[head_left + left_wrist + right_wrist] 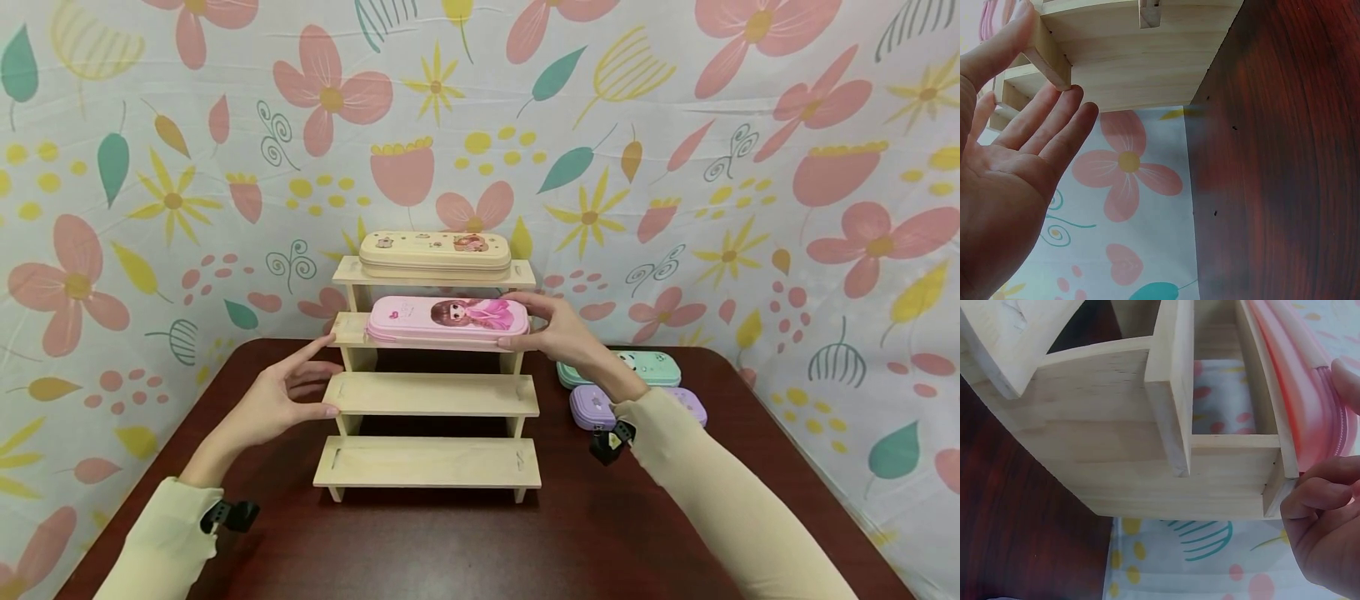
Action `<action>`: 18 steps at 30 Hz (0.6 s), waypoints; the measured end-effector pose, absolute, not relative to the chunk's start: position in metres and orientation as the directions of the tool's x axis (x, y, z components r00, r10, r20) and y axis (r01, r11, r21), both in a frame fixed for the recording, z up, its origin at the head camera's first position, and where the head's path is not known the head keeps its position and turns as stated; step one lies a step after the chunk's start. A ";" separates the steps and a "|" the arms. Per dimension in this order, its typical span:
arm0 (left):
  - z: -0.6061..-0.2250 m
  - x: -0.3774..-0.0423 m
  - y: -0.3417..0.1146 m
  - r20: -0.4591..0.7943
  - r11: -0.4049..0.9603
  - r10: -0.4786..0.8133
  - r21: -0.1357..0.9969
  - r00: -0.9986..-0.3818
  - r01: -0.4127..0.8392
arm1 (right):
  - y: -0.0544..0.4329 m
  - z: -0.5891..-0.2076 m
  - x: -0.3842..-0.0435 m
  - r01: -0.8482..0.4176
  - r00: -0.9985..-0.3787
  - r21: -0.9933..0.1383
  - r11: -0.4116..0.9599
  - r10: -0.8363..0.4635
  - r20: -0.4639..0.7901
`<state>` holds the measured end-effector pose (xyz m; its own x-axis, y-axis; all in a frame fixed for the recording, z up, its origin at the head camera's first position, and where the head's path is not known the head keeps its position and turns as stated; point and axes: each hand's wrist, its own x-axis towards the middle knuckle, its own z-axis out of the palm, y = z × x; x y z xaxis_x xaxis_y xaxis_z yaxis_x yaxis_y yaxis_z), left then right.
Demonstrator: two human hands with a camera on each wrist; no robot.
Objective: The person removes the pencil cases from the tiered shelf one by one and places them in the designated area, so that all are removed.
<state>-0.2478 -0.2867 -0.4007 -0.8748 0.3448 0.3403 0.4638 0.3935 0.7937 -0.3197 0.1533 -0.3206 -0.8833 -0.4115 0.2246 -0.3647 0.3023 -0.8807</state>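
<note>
A pink pencil case (pixel 450 320) with a long-haired doll picture lies on the second shelf from the top of a stepped wooden rack (pixel 431 462). My right hand (pixel 547 329) holds the case's right end, thumb at its front and index finger over the top. In the right wrist view, its zipper side (pixel 1329 412) shows beside the curled fingers. My left hand (pixel 281 392) touches the rack's left side, thumb on the third shelf's end and index finger reaching toward the second. In the left wrist view, that hand's (pixel 1016 169) fingers are fairly straight against the shelf end.
A cream pencil case (pixel 435 257) lies on the top shelf. To the right of the rack, a mint-green pencil case (pixel 660 367) and a purple one (pixel 588 408) lie on the dark wooden table (pixel 450 550), partly behind my right forearm. A flowered cloth (pixel 675 208) hangs behind.
</note>
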 end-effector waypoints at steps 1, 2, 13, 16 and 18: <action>-0.401 -0.248 -0.287 0.339 0.391 0.345 0.796 -0.875 0.462 | 0.154 -0.321 -0.319 -0.370 -0.882 -0.881 0.295 -0.410 0.233; -0.401 -0.247 -0.287 0.338 0.392 0.345 0.796 -0.876 0.461 | 0.154 -0.322 -0.319 -0.373 -0.881 -0.882 0.290 -0.408 0.239; -0.400 -0.247 -0.286 0.328 0.385 0.348 0.804 -0.878 0.453 | 0.164 -0.328 -0.312 -0.374 -0.868 -0.898 0.232 -0.429 0.250; -0.399 -0.246 -0.286 0.327 0.383 0.349 0.805 -0.878 0.452 | 0.168 -0.330 -0.310 -0.353 -0.868 -0.911 0.214 -0.439 0.233; -0.399 -0.246 -0.286 0.326 0.384 0.349 0.805 -0.878 0.452 | 0.171 -0.331 -0.307 -0.340 -0.870 -0.918 0.206 -0.440 0.223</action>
